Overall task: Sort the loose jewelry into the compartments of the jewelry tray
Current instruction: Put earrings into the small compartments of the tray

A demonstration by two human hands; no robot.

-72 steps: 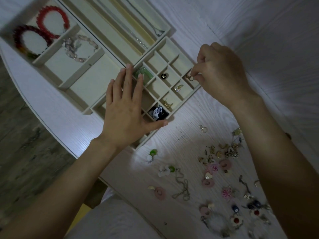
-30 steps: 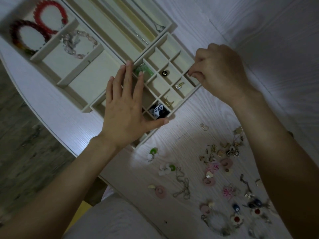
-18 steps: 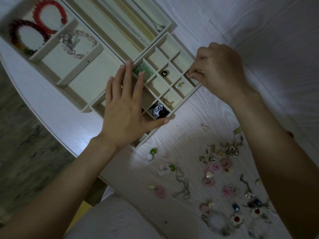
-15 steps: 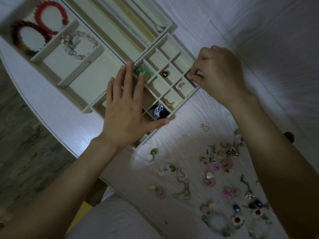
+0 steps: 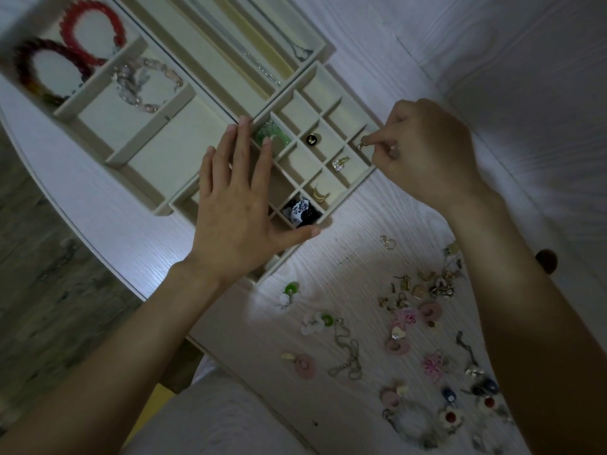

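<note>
the right hand [image 5: 423, 152] pinches a small ring [image 5: 363, 142] between thumb and forefinger over a cell at the right edge of the tray [image 5: 184, 149]. the left hand [image 5: 239, 205] lies flat, fingers straight, on the tray's small cells. loose jewelry [image 5: 404, 326] lies scattered on the table [image 5: 345, 257] near its front edge.

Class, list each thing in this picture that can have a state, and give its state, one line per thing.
Left hand: flat, fingers straight, resting on the tray.
Right hand: pinching a small ring.
Ring: held over an edge compartment.
Tray: open, partly filled.
Red bracelet: lying in a compartment.
Loose jewelry: scattered on the table, unsorted.
</note>
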